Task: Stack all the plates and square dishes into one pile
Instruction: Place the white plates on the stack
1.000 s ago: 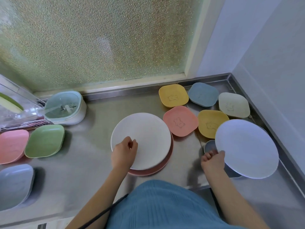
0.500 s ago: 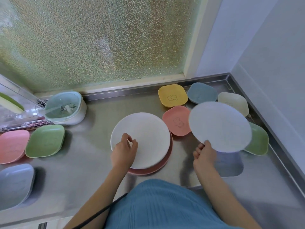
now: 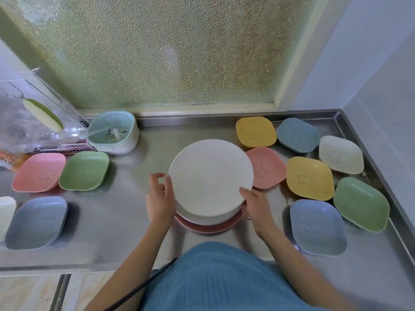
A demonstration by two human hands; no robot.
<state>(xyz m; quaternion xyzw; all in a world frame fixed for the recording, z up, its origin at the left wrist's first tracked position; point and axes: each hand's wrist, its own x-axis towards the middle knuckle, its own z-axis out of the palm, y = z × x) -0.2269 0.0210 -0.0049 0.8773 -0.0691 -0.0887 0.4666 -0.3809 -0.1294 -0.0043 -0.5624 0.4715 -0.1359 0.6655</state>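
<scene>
A round white plate (image 3: 211, 176) hovers slightly tilted over the pile in the middle of the steel counter. My right hand (image 3: 256, 206) grips its near right rim, thumb on top. Beneath it lie another white plate (image 3: 202, 219) and a pink plate (image 3: 208, 228). My left hand (image 3: 159, 194) is beside the top plate's left rim, fingers loosely curled and holding nothing. Square dishes lie to the right: yellow (image 3: 256, 131), blue (image 3: 297, 134), cream (image 3: 340, 153), pink (image 3: 267, 168), yellow (image 3: 310, 178), green (image 3: 361, 203), blue (image 3: 317, 226). On the left lie pink (image 3: 39, 171), green (image 3: 84, 170), blue (image 3: 37, 221) and cream (image 3: 6, 212) dishes.
A mint and white strainer tub (image 3: 113, 133) stands at the back left next to a clear dish rack (image 3: 33, 124). The counter's raised steel rim (image 3: 368, 153) runs along the right wall. A frosted window fills the back.
My right hand carried the white plate from the right side leftward over the pile. My left hand slid off the pile's top plate to its left edge.
</scene>
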